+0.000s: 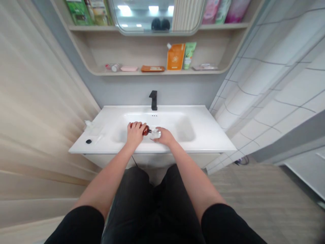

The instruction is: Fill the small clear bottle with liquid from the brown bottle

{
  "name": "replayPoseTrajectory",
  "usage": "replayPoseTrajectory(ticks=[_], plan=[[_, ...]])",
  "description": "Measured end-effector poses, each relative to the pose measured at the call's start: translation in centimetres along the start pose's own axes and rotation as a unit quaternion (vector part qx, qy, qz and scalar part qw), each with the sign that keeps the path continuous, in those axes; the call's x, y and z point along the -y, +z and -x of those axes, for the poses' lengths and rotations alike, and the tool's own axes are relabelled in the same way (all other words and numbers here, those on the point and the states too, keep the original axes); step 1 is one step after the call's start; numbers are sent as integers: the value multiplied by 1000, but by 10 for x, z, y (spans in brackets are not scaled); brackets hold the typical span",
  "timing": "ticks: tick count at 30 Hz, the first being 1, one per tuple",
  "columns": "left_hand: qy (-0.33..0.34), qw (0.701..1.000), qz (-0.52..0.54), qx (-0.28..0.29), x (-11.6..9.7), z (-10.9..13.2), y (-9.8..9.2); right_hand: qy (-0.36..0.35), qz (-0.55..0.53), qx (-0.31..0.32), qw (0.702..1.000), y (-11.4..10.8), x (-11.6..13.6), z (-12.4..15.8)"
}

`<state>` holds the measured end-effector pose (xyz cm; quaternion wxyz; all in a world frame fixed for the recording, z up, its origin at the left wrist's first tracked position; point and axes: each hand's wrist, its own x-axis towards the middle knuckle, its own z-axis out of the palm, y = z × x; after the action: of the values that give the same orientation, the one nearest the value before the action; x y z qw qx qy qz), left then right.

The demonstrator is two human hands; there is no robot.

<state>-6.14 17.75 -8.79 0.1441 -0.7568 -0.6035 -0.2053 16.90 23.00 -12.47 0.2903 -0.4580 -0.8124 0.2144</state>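
Over the white sink basin (175, 118), my left hand (135, 133) is wrapped round a brown bottle (145, 130). The bottle lies tilted on its side, its dark neck pointing right. At that neck is a small clear container (155, 134), gripped by my right hand (165, 136). Whether liquid passes between the two is too small to tell. A black cap-like disc (88, 141) rests on the left part of the white counter (208, 135).
A black faucet (153, 100) rises behind the basin. Above it, a shelf (122, 73) holds an orange pouch (175, 57), a green tube (189, 55) and small packets. A clear pump-like item (88, 124) stands on the counter's left, near a beige curtain (38, 84). White tiles (269, 112) line the right.
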Motion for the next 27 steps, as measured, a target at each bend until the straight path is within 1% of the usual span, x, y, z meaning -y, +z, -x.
replayPoseTrajectory(ticks=[8, 27], plan=[[-7, 1000, 11, 13, -1, 0, -2, 4, -3, 0, 1000, -1, 2, 1], [-1, 1000, 1, 5, -1, 0, -2, 0, -11, -1, 1000, -2, 4, 1]])
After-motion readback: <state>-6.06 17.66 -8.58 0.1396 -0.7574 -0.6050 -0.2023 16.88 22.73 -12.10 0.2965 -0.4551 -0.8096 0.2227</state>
